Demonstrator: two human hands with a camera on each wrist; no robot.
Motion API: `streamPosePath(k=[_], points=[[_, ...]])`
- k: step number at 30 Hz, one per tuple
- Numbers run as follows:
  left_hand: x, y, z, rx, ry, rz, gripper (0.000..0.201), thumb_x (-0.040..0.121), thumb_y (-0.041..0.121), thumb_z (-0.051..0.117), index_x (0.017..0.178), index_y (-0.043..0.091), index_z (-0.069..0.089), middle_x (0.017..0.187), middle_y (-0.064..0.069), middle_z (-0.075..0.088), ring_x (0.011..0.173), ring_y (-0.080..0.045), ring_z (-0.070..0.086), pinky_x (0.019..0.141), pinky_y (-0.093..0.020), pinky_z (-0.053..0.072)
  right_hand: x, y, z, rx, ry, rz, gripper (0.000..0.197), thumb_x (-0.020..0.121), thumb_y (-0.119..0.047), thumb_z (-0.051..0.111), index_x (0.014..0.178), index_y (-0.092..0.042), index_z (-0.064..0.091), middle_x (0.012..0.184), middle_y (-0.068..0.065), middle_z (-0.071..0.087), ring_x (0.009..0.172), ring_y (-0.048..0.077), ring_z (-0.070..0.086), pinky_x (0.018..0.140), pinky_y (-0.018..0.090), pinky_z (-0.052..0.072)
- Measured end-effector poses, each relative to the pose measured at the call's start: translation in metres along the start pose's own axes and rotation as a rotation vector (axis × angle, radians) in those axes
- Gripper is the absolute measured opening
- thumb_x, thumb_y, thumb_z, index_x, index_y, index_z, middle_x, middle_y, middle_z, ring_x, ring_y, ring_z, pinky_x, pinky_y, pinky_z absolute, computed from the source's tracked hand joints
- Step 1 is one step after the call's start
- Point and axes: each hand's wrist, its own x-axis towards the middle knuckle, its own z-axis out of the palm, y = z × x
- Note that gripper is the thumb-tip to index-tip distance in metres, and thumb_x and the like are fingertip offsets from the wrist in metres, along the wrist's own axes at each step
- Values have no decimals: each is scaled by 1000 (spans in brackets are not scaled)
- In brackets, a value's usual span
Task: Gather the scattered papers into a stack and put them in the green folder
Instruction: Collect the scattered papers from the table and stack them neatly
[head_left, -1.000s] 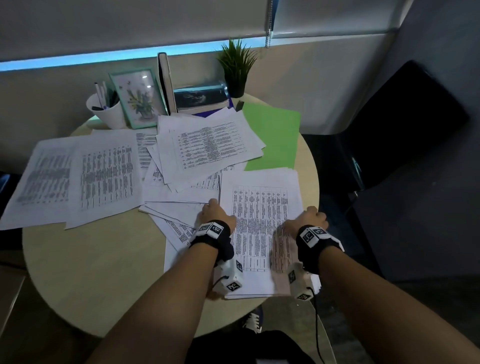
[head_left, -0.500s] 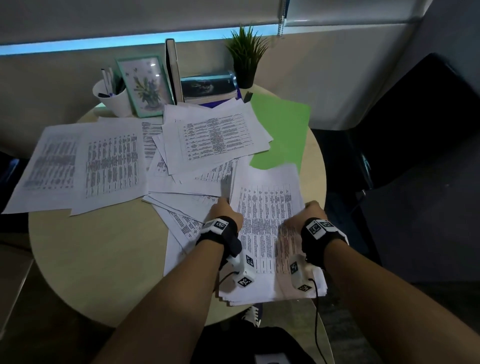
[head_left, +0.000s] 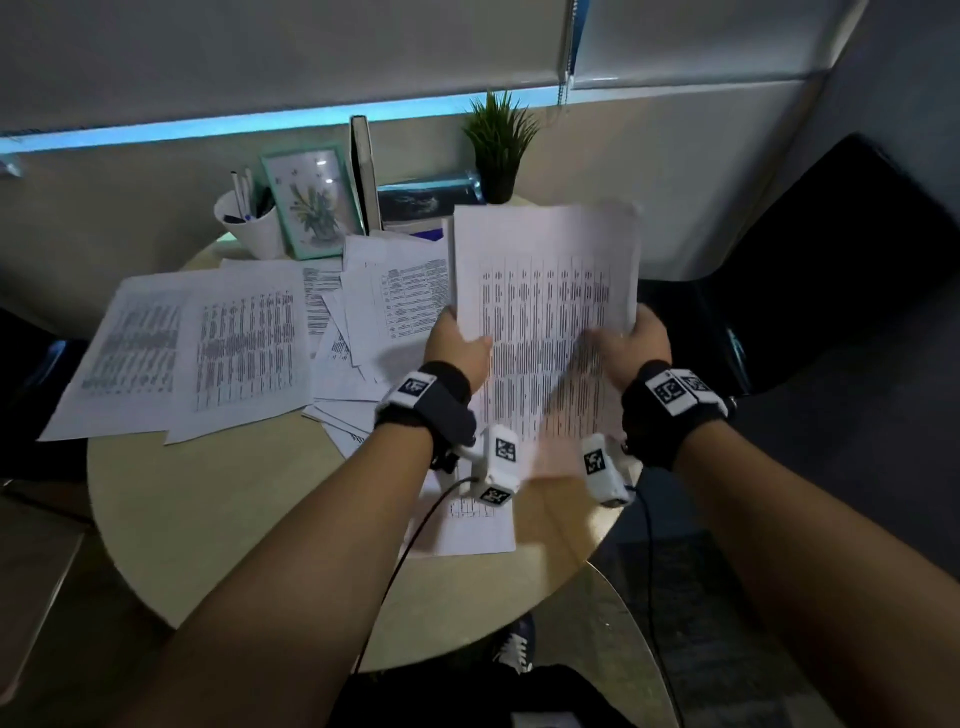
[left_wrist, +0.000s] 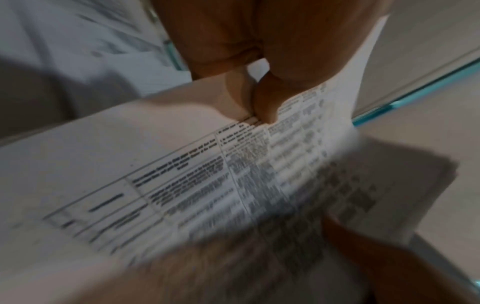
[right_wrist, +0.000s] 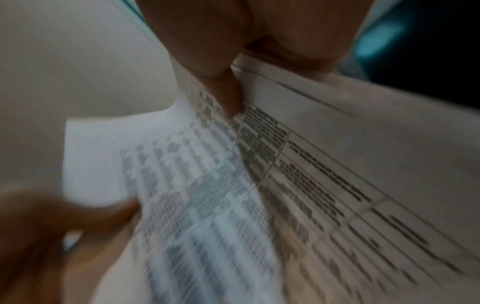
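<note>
The room is being lit dimly, the strongest light being given off by a cyan strip (head_left: 208, 127) running along the wall behind the round table (head_left: 218, 519). Small glints are being thrown back by the glass of the picture frame (head_left: 311, 200). Soft shadows are being cast on the tabletop beneath the raised sheaf of papers (head_left: 545, 312), whose lower edge is being smeared by motion blur. Straight lines are being bent toward the edges of the head view. In both wrist views the printed tables are being rendered blurred and streaked, the nearest paper being thrown out of focus, and the corners are being left murky.
</note>
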Motion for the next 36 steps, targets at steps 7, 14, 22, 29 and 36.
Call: streamPosePath(k=[7,14,22,29,36], points=[[2,52,8,-111,143,169,31,89,12,61,120,8,53,114,-8,64,100,-23,60,85,-26,46,-6,-49,5,180,173,-278,22,91,-11,57,113,-11,52,84,-10,57,71,-3,52,58,14,42],[-15,1,18,-154,25,-1,38,86,9,66,121,11,51,106,-2,63,93,-20,60,82,-26,47,-20,6,4,175,93,-112,29,82,-14,72,106,-17,56,95,-2,63,86,17,61,73,28,50],[-12,26,35,-199,98,118,27,91,4,58,117,9,54,100,0,60,90,-15,55,83,-21,41,-10,-8,6,271,132,-151,28,85,-5,67,107,-18,57,86,-16,60,78,-3,57,66,16,49],[-6,5,39,-153,81,-7,28,93,9,57,119,9,50,109,-1,60,100,-22,58,91,-29,46,-10,11,16,166,83,-50,25,89,-10,62,112,-14,53,93,-2,58,86,19,56,70,30,48],[22,21,30,-1,-19,-87,42,88,5,60,127,6,44,110,-5,54,99,-22,54,82,-23,40,23,-7,-4,-92,4,56,42,81,-16,71,117,-14,49,106,5,63,96,27,64,87,44,54]])
